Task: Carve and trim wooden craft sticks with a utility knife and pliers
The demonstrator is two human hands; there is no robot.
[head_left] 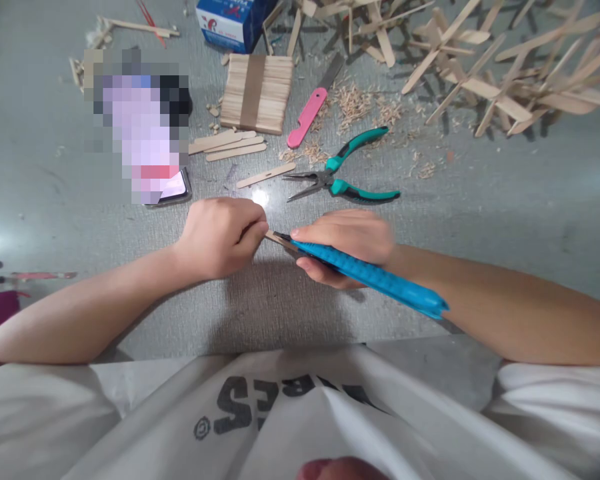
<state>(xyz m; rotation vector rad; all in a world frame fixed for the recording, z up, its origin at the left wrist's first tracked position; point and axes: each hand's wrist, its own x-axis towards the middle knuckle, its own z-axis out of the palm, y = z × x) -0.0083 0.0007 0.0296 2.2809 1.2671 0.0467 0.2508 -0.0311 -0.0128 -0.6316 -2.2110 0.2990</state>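
Observation:
My left hand [223,237] is closed around one end of a wooden craft stick [280,241], and its other end points toward my right hand. My right hand [350,243] grips a blue utility knife [375,273], its handle slanting down to the right across the wrist. The knife's dark tip lies against the stick, between the two hands. Just beyond them, needle-nose pliers [345,175] with teal handles lie with jaws apart. A single craft stick [266,175] with a small dark mark in its middle rests left of the pliers' jaws.
A banded bundle of craft sticks [275,93] stands behind loose sticks [230,143]. A pink folding knife [310,115] has its blade out beside wood shavings [353,103]. Crossed stick pieces [480,80] spread at back right; a blue box [233,25] and a phone [177,187] are farther left.

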